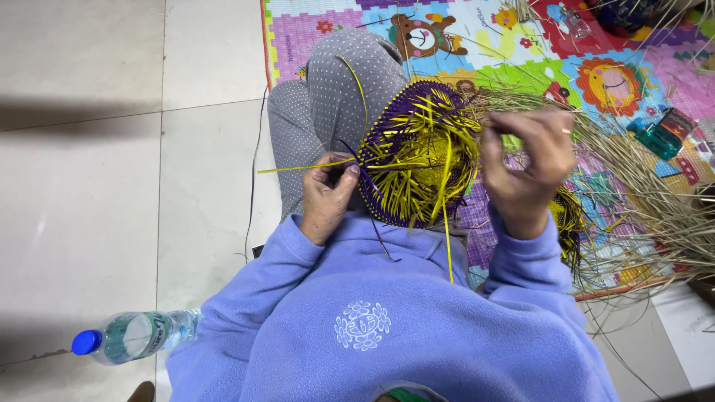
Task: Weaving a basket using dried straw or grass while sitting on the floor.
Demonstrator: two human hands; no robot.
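So the person's sitting on the floor with a half-woven basket [417, 152] propped on the lap, purple rim, loads of loose yellow strips bristling out of the middle. It sits between the two hands, just past the lavender fleece sleeves [387, 320].

What could go sideways, as far as I can judge: the yellow strip [305, 167] pinched in the left hand sticks way out to the left, and if it gets pulled at a sharp angle it could kink or snap right at the weave. All those free ends are also crossing each other, so snagging the wrong one and loosening a row looks like a real risk. The basket is only steadied by the hands and knee, so it could roll off towards the mat.

Left hand [328, 193]: at the basket's left edge, knuckles up, wrist bent in, thumb and forefinger closed tight on that yellow strip where it meets the purple rim. Right hand [525, 167]: raised on the basket's right side, back of the hand to the camera, fingers [532, 126] curled in towards the weave. Can't really tell whether they're gripping a strand or just resting on it.

Around it: a bright cartoon play mat [477, 37] farther off, a heap of dry straw [655, 201] on the right, a teal bottle [665, 134] on the mat, and a blue-capped water bottle [134, 336] lying on the tiles near left.
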